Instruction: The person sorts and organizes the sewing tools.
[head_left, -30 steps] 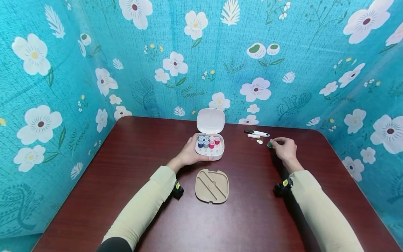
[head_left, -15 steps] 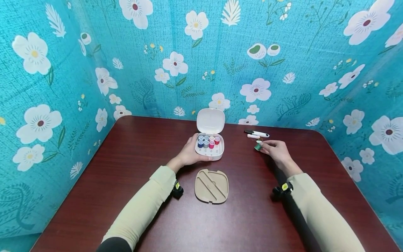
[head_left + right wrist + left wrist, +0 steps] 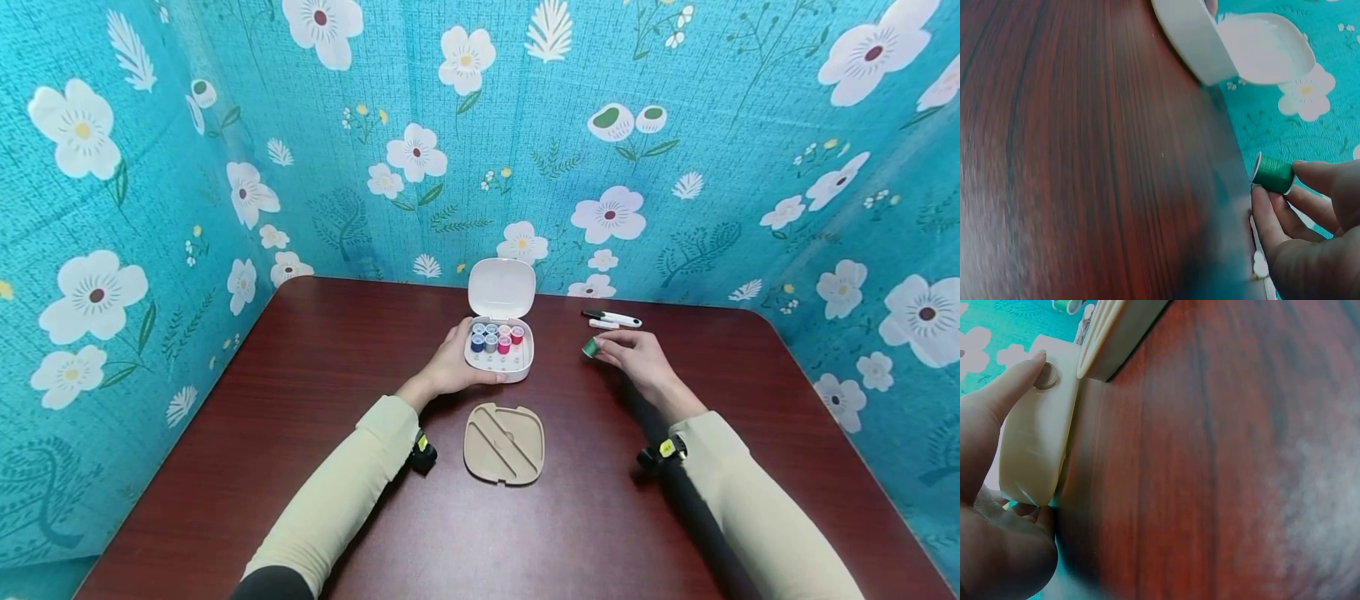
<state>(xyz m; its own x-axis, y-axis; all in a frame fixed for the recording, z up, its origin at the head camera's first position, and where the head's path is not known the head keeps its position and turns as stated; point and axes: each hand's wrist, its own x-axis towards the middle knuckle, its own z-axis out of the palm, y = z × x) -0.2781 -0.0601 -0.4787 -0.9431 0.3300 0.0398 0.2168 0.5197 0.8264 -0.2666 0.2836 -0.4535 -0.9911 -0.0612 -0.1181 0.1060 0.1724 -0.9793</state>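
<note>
My left hand (image 3: 452,365) grips the near left side of a white sewing box (image 3: 529,367), its thumb along the front wall. The hinged lid (image 3: 502,287) stands up at the back. Several thread spools (image 3: 491,342) in blue, grey, pink and red sit on pegs inside, with bare pegs in the front row. Between thumb and fingers my right hand (image 3: 636,360) pinches a green thread spool (image 3: 1274,173), held to the right of the box. In the left wrist view the thumb lies by a round button on the box wall (image 3: 1035,437).
A beige tray insert (image 3: 505,444) with slots lies in front of the box on the dark red table (image 3: 337,333). Thread snips (image 3: 621,318) and a small pale item (image 3: 603,324) lie behind my right hand. A blue flowered cloth (image 3: 480,150) hangs around the table.
My right hand has moved left towards the box, carrying the green thread spool past the snips. The left hand and the box have stayed in place.
</note>
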